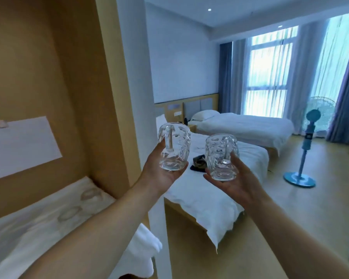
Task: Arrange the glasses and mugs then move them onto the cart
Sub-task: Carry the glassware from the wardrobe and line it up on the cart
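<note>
I hold two clear glass mugs up in front of me at chest height. My left hand [159,174] grips the left glass mug [174,147] from below, thumb by its handle. My right hand [236,182] grips the right glass mug [221,157] the same way, its handle turned toward me. Both mugs stand upright and look empty. They are a short gap apart and do not touch. No cart shows in this view.
A wooden alcove with a white cloth-covered shelf [38,224] is at the lower left; faint ring marks show on the cloth. Two beds [209,198] lie ahead. A blue standing fan [308,137] stands on the wooden floor at the right, near the curtained window.
</note>
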A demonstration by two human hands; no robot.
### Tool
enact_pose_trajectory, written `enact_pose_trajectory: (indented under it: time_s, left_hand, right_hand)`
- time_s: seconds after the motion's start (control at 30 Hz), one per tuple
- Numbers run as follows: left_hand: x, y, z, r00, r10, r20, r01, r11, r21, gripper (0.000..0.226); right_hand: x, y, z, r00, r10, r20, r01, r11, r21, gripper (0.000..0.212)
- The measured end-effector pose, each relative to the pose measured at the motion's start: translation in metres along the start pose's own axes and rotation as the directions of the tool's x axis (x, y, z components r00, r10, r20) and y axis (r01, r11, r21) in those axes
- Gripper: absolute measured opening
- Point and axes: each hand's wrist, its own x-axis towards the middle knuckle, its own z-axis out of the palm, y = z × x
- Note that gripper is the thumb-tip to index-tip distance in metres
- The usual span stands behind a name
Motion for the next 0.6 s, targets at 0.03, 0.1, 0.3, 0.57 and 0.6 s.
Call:
enact_pose_trajectory:
  time_s: [0.03,0.1,0.3,0.57,0.6]
  left_hand:
    - [0.01,-0.012,0.011,1.0,-0.016,0.02,0.016,1.0,-0.013,0.048]
    - [0.031,-0.035,0.03,0.998,-0.036,0.048,0.036,0.999,-0.006,0.046]
    - [0.089,-0.102,0.086,0.979,-0.137,0.15,0.138,0.99,0.004,0.055]
    - [0.139,-0.192,0.152,0.918,-0.339,0.207,0.331,0.941,0.073,0.056]
    - [0.146,-0.202,0.158,0.905,-0.351,0.239,0.344,0.936,0.072,0.065]
  right_hand:
    - [0.003,-0.011,-0.011,1.0,-0.014,-0.02,0.014,1.0,-0.007,0.065]
    - [0.008,-0.033,-0.032,0.996,-0.053,-0.065,0.052,0.998,-0.023,0.082]
    - [0.017,-0.099,-0.097,0.991,-0.063,-0.116,0.058,0.997,-0.044,0.027]
    - [0.009,-0.168,-0.194,0.982,-0.118,-0.146,0.114,0.993,-0.037,0.085]
    - [0.008,-0.175,-0.205,0.976,-0.132,-0.172,0.128,0.991,-0.038,0.084]
